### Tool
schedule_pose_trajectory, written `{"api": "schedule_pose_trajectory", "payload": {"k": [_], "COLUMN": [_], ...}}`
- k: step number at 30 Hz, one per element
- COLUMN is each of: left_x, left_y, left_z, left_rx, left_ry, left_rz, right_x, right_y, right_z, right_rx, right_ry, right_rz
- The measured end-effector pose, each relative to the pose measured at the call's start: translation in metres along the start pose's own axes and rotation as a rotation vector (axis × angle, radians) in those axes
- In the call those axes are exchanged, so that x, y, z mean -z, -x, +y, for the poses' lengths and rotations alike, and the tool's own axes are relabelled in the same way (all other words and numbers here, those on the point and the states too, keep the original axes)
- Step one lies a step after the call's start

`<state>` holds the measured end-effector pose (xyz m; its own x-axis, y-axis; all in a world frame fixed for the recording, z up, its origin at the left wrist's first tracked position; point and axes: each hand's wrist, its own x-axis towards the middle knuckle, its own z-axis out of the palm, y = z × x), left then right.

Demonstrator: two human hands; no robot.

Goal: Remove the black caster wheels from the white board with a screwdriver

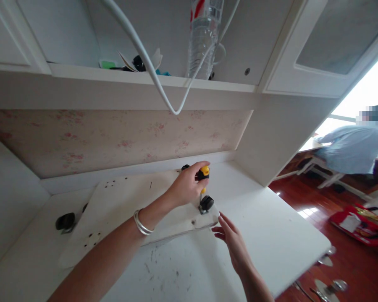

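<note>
My left hand (189,184), with a silver bangle at the wrist, is wrapped round a yellow-and-black screwdriver (204,171). The shaft points down beside a black caster wheel (207,203) on a metal plate at the right end of a white board (145,201). Whether its tip sits in a screw is hidden. My right hand (233,241) is at the board's near right corner, fingers stretched and apart; I cannot tell if they touch the edge. A second caster (185,167) shows partly behind my left hand. Another caster (65,221) lies off the board's left side.
The board lies on a white desktop (255,218) with dark scuffs at the front. A white cable (176,112) hangs down from above. The shelf overhead holds a plastic bottle (203,46). At right, a person (353,147) leans over by a window; a red bag (359,224) is on the floor.
</note>
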<state>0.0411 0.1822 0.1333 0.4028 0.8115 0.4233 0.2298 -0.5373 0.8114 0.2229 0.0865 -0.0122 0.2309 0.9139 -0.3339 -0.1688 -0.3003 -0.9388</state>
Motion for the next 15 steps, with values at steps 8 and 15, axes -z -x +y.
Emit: {"api": "schedule_pose_trajectory", "payload": {"k": [8, 15], "left_x": [-0.0035, 0.0036], "left_y": [0.0046, -0.0016], "left_z": [0.0016, -0.0003], "left_rx": [-0.096, -0.013], "left_ry": [-0.183, -0.247], "left_rz": [0.038, 0.126], "right_x": [0.0001, 0.0000], "right_y": [0.0012, 0.0015], "right_z": [0.0005, 0.0005], "right_rx": [-0.007, 0.004], "right_ry": [-0.003, -0.001], "right_rz": [0.015, 0.011]}}
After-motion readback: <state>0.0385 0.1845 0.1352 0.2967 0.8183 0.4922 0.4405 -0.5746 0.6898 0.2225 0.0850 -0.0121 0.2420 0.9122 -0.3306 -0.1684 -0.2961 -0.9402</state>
